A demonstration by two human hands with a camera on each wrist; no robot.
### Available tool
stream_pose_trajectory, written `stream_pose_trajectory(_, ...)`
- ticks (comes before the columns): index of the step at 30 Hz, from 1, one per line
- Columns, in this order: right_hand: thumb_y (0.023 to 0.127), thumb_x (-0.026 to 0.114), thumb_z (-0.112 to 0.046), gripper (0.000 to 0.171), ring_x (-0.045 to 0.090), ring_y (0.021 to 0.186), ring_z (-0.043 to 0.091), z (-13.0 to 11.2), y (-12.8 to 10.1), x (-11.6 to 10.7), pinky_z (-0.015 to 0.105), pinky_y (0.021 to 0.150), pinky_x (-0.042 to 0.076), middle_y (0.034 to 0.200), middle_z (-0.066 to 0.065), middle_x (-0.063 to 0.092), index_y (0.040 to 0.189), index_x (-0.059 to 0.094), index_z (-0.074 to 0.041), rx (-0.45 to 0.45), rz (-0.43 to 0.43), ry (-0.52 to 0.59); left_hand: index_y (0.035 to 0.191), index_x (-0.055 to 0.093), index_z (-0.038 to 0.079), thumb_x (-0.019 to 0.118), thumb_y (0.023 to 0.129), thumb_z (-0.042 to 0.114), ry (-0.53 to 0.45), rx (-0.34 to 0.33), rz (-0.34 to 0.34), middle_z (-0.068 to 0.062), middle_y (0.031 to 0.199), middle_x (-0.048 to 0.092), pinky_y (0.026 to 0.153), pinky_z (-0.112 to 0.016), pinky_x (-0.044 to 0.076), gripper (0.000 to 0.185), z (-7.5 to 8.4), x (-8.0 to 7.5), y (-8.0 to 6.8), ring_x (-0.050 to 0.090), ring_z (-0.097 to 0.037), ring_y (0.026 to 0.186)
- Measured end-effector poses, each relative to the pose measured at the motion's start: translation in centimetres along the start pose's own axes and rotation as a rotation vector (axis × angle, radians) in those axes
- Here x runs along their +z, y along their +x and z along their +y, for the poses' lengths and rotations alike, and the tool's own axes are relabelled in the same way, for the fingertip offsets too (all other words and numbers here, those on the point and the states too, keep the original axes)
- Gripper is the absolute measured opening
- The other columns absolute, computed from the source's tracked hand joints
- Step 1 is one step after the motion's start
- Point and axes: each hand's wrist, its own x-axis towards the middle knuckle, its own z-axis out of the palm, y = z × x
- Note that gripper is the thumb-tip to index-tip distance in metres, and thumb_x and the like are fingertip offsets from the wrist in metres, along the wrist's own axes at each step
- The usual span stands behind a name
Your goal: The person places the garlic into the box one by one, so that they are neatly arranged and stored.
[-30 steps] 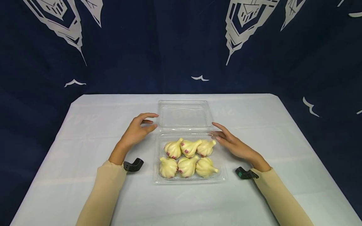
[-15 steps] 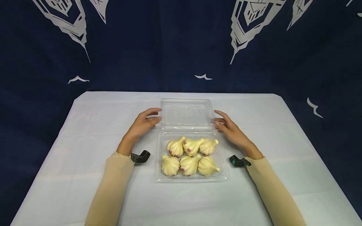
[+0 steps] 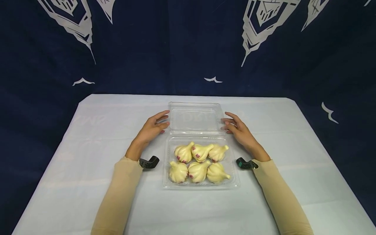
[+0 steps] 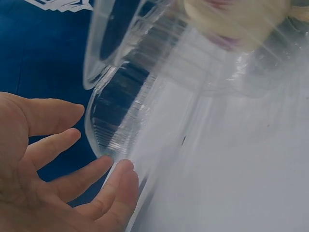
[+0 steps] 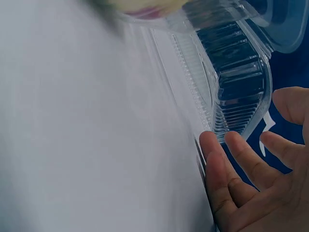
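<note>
1. Left hand [image 3: 151, 129], fingers spread and straight, sits at the left edge of the lid [image 3: 195, 117]; fingertips [image 4: 118, 169] seem to touch it, though blur makes contact uncertain.
2. The clear lid lies flat behind the tray [image 3: 232, 178], hard to outline.
3. Six garlic bulbs [image 3: 199, 161] fill the tray.
4. Right hand [image 3: 239, 130], fingers spread, meets the lid's right edge.
</note>
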Motion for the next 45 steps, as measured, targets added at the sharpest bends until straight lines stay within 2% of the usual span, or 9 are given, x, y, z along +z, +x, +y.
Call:
stream_pose_trajectory(9,0.1,0.046,-0.027,0.053,0.061,0.103,0.01,-0.3,-0.1,0.1,0.02,0.084,0.049,0.14,0.019,0.045,0.147,0.026,-0.012,-0.011,0.005,-0.026,0.143,0.04,0.021,0.057,0.093,0.014,0.014,0.01,-0.012,-0.006,0.148,0.038,0.092,-0.041,0.047,0.053,-0.2,0.7,0.4,0.051,-0.025,0.122)
stream_pose_trajectory(14,0.099,0.047,-0.028,0.054,0.061,0.103,0.008,-0.2,0.0,0.2,0.019,0.083,0.049,0.14,0.017,0.045,0.147,0.027,-0.013,-0.009,-0.001,-0.02,0.142,0.04,0.02,0.057,0.093,0.016,0.003,-0.001,-0.009,-0.002,0.149,0.037,0.097,-0.044,0.045,0.052,-0.3,0.5,0.1,0.05,-0.026,0.124)
stream_pose_trajectory(21,0.098,0.048,-0.03,0.054,0.06,0.106,0.02,0.1,-0.1,0.2,0.021,0.083,0.05,0.14,0.016,0.045,0.146,0.028,-0.012,-0.019,0.009,-0.028,0.141,0.042,0.021,0.059,0.093,0.017,-0.003,-0.037,0.002,-0.018,0.138,0.048,0.098,-0.044,0.045,0.051,0.0,0.7,-0.1,0.052,-0.028,0.122)
stream_pose_trajectory(25,0.098,0.049,-0.029,0.054,0.059,0.107,0.024,0.1,0.0,0.3,0.025,0.083,0.051,0.141,0.016,0.044,0.146,0.03,-0.012,-0.032,0.018,-0.026,0.14,0.044,0.021,0.06,0.092,0.016,0.021,-0.019,0.028,-0.018,0.131,0.055,0.093,-0.041,0.047,0.051,-0.1,0.7,-0.1,0.055,-0.024,0.117)
stream_pose_trajectory(31,0.097,0.052,-0.026,0.051,0.061,0.106,0.022,-0.2,0.1,0.0,0.028,0.082,0.053,0.141,0.013,0.045,0.144,0.035,-0.014,-0.076,0.036,-0.054,0.139,0.046,0.022,0.063,0.089,0.013,0.049,0.014,0.05,-0.018,0.123,0.06,0.088,-0.035,0.047,0.053,0.3,0.6,-0.1,0.057,-0.023,0.113)
stream_pose_trajectory(39,0.095,0.055,-0.021,0.05,0.058,0.112,0.024,-1.5,-0.3,-0.1,0.028,0.083,0.051,0.145,0.003,0.042,0.142,0.038,-0.015,-0.077,0.062,-0.049,0.138,0.046,0.024,0.062,0.089,0.006,0.071,0.072,0.046,-0.008,0.141,0.043,0.081,-0.03,0.046,0.055,1.1,0.3,-0.7,0.053,-0.023,0.116)
stream_pose_trajectory(45,0.095,0.054,-0.009,0.05,0.059,0.111,0.019,-3.1,-0.9,0.0,0.024,0.082,0.05,0.144,0.013,0.042,0.141,0.038,-0.007,-0.143,0.084,-0.027,0.138,0.047,0.022,0.06,0.089,0.003,0.099,0.137,0.068,-0.007,0.142,0.042,0.069,-0.021,0.044,0.054,1.4,0.4,-1.0,0.055,-0.023,0.112)
